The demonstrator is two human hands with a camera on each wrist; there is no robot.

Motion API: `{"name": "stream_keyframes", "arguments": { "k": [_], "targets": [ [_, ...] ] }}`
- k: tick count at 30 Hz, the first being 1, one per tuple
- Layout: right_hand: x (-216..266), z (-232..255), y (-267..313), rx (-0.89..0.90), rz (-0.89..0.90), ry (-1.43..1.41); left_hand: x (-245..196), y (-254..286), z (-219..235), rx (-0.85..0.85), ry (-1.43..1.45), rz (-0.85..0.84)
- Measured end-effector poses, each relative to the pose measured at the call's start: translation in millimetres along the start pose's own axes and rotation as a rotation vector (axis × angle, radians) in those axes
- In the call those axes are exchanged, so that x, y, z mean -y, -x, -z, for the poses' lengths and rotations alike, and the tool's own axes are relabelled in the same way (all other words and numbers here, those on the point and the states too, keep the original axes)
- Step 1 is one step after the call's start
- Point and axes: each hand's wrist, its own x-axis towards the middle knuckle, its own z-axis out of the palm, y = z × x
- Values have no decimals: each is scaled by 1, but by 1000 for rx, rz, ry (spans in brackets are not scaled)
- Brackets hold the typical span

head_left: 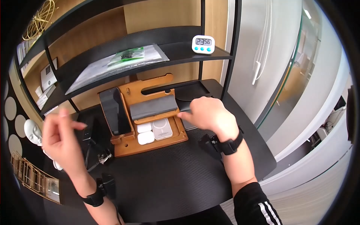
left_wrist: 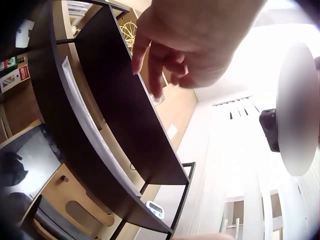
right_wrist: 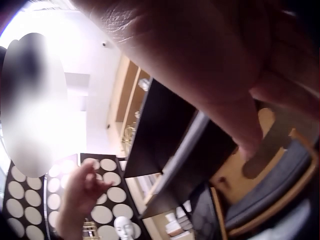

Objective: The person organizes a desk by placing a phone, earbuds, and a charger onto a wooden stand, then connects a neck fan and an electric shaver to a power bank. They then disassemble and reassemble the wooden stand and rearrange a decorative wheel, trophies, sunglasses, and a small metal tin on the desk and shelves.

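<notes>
the wooden stand [head_left: 137,90] is honey-brown, the soft case [head_left: 153,107] dark grey, the phone [head_left: 113,110] glossy black. the timer [head_left: 203,45] is white with blue buttons; the black desk [head_left: 165,180] seems finely patterned.

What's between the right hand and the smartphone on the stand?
The grey glasses case, on the wooden stand, lies between the right hand and smartphone. The head view shows it.

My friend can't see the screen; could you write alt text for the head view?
A person's right hand is beside a wooden stand on a black desk; the left hand is raised, farther left. The stand holds a dark phone-like slab, a gray item and small white items.
</notes>
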Motion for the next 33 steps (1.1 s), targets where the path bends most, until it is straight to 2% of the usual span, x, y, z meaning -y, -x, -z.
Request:
{"name": "stream_keyframes", "arguments": {
  "k": [1,3,5,6,8,9,10,13,16,18,19,20,21,22,24,26,28,29,31,32,33],
  "targets": [
    [-5,-5,-11,2,-2,18,-1,-2,5,-26,53,-18],
    [-15,-21,-31,78,-183,63,-5,-2,8,-61,111,-26],
    [-15,-35,-40,85,-202,94,-8,-2,3,-151,113,-193],
    [-15,-42,-44,85,-219,105,-10,1,1,-165,115,-194],
    [-15,-60,-53,44,-163,118,-11,2,-1,-162,147,-213],
    [-12,-65,-58,114,-164,139,-10,2,0,-137,158,-261],
    [-9,-71,-61,154,-177,147,-11,4,-3,-180,179,-257],
    [-7,-89,-64,135,-129,152,-16,8,-8,-202,178,-285],
    [-10,-109,-71,58,-164,197,-17,13,-10,-124,252,-306],
    [-7,-111,-68,42,-135,247,-16,15,-13,32,169,-389],
    [-4,-108,-67,44,-131,253,-15,15,-18,58,84,-439],
    [1,-104,-65,132,-149,252,-16,15,-20,130,15,-454],
    [5,-101,-63,219,-167,250,-18,19,-23,199,-7,-393],
    [6,-103,-64,219,-164,258,-21,22,-25,267,-28,-331],
    [5,-114,-66,163,-205,271,-31,21,-25,575,-167,-251],
    [3,-116,-64,145,-189,262,-29,27,-23,899,-266,-239],
    [0,-116,-64,122,-177,267,-14,40,-13,1344,-391,-248],
    [-2,-120,-65,64,-172,243,-13,45,-16,1328,-366,-239],
    [-5,-113,-62,15,-185,193,-14,56,-24,1547,-515,-62],
    [-6,-105,-55,38,-166,197,-15,62,-27,1539,-483,-56],
    [-8,-101,-50,44,-135,206,-14,66,-31,1492,-449,-175]
  ]
}}
